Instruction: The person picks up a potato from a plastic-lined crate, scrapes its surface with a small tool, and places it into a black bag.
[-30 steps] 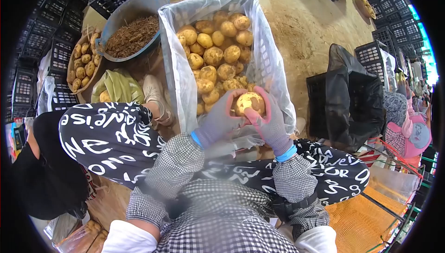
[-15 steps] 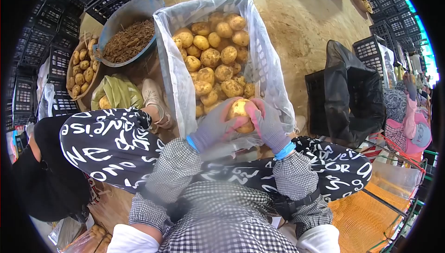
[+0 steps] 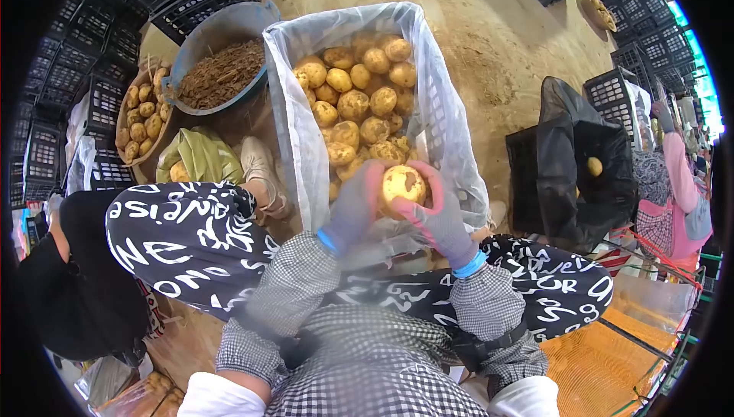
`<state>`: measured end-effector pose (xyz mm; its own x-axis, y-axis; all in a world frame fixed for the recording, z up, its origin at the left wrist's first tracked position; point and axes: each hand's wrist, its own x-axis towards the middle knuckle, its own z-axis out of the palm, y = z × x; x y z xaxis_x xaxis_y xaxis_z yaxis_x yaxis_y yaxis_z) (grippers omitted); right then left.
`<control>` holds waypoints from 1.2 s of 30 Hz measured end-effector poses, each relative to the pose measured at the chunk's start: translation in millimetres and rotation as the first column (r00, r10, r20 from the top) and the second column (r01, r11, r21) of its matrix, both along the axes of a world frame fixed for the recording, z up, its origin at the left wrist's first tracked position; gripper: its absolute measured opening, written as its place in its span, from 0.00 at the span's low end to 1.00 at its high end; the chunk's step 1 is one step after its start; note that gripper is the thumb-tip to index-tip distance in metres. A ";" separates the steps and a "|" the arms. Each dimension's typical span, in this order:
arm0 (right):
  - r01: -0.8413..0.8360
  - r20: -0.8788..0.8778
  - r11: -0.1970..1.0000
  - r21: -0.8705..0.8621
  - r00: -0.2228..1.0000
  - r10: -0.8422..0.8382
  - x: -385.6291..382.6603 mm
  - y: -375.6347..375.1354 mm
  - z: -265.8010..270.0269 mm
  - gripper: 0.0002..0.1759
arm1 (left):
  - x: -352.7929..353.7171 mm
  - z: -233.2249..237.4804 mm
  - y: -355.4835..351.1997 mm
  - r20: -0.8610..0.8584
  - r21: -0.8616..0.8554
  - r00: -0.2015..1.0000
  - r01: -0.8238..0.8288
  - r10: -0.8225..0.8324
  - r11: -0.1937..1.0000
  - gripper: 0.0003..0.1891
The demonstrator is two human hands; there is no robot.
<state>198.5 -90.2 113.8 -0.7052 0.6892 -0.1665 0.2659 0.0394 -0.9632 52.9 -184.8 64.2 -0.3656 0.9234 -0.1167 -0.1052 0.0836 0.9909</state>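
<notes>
A yellow potato (image 3: 403, 184) with a brown patch on its skin is held over the near end of a crate lined with a white translucent bag (image 3: 451, 134). My right hand (image 3: 442, 214), in a grey and pink glove, curls thumb and fingers around the potato's right side and underside. Pressed to the left side of it is my left hand (image 3: 358, 199), gloved alike, its fingers bent and partly hidden. Below them, many soil-marked potatoes (image 3: 352, 104) lie in the lined crate.
At the left stand a blue tub (image 3: 174, 84) of brown debris, a basket of potatoes (image 3: 142, 123) and a green sack (image 3: 197, 159). A black-lined crate (image 3: 562, 180) at the right has a potato (image 3: 594, 166) at it. Another person (image 3: 677, 180) is at far right.
The potato has been turned, so its brown patch now faces up. My left fingers have shifted to its side. A potato now shows at the black-lined crate. The whole view has shifted slightly.
</notes>
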 end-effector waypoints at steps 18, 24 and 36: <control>-0.131 -0.272 0.732 -0.668 0.959 -0.077 -13.8 6.6 5.5 0.29 | 6.9 28.4 2.3 0.517 0.130 0.854 -0.141 0.055 0.981 0.35; -0.006 -0.164 0.770 -0.638 0.978 -0.129 -17.1 5.5 7.8 0.29 | 7.3 11.4 0.7 0.356 0.151 0.926 -0.188 0.124 0.970 0.35; 0.019 0.012 0.998 -0.058 1.000 -0.018 -23.7 4.4 9.5 0.35 | -7.1 20.5 -1.8 0.782 0.057 0.614 -0.239 0.105 0.969 0.24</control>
